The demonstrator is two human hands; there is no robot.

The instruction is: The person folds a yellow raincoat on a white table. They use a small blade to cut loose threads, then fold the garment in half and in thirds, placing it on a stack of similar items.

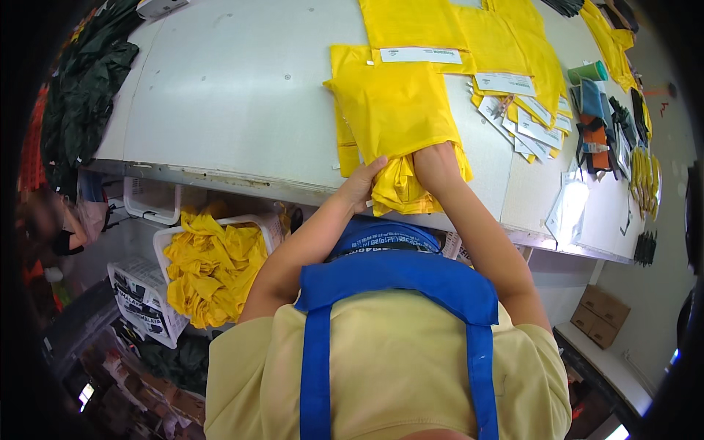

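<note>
In front of me at the table's near edge lies a flat yellow fabric pouch (pixel 392 103), its opening toward me. Bunched yellow fabric (pixel 402 187) spills out of that opening and over the edge. My left hand (pixel 364 181) is closed on the pouch's left near corner, thumb on top. My right hand (pixel 438 167) reaches into the opening on the right side. Its fingers are hidden under the yellow cloth, so their grip does not show. Another yellow piece (pixel 346 136) lies beneath the pouch.
Flat yellow packs (pixel 414 26) with white labels lie beyond the pouch. White cards (pixel 539 132) and small scissors (pixel 504 106) are to the right. A basket (pixel 163 253) of crumpled yellow fabric (pixel 216 268) stands below the table at left. Dark green garments (pixel 84 95) hang over the left end.
</note>
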